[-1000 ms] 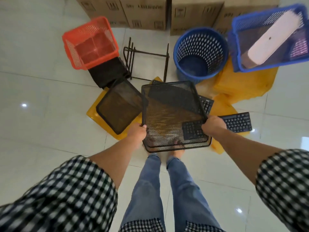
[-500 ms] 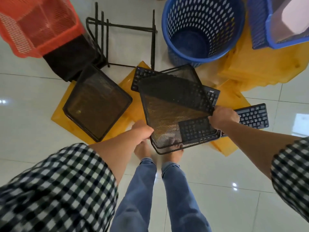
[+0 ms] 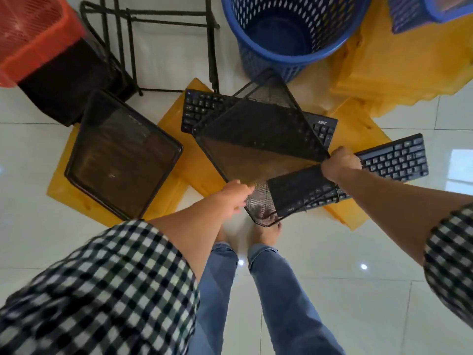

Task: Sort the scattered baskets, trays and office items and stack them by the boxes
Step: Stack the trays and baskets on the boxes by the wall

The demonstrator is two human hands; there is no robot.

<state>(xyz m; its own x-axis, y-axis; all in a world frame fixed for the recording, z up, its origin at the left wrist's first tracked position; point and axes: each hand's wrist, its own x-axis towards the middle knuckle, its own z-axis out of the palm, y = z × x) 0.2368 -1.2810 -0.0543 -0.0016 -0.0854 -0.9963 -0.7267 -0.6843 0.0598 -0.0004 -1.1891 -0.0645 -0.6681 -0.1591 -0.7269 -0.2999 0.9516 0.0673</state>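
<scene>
The black wire-mesh tray (image 3: 256, 149) is held off the floor, tilted. Its far corner points at the round blue perforated plastic basket (image 3: 281, 34) and its near corner hangs over the person's bare feet (image 3: 266, 231), whose toes show through the mesh. The right hand (image 3: 340, 163) grips the tray's right edge, fingers curled round the rim and knuckles upward. The left hand (image 3: 234, 197) reaches toward the tray's near-left edge with its fingers (image 3: 245, 192) stretched out fairly straight and holding nothing. Motion blur hides whether the tips touch the rim.

Just past the right hand's knuckles lies a black computer keyboard (image 3: 394, 160), running under the tray so that its keys show through the mesh below the wrist. A second black keyboard (image 3: 202, 108) lies beyond the left fingertips, half covered by the raised tray. Both rest on yellow plastic boards (image 3: 174, 119), which spread out under the whole cluster.

Left of the left hand, well apart from it, a second black mesh tray (image 3: 122, 160) lies flat on the boards. Beyond that tray stands a black box-shaped object (image 3: 66, 80) with an orange-red plastic basket (image 3: 33, 34) on top of it. Beside these is a black wire frame (image 3: 163, 47) on the white tiled floor (image 3: 332, 265). Far beyond the right hand, at the upper edge, a blue rectangular plastic basket (image 3: 440, 8) is partly in view.
</scene>
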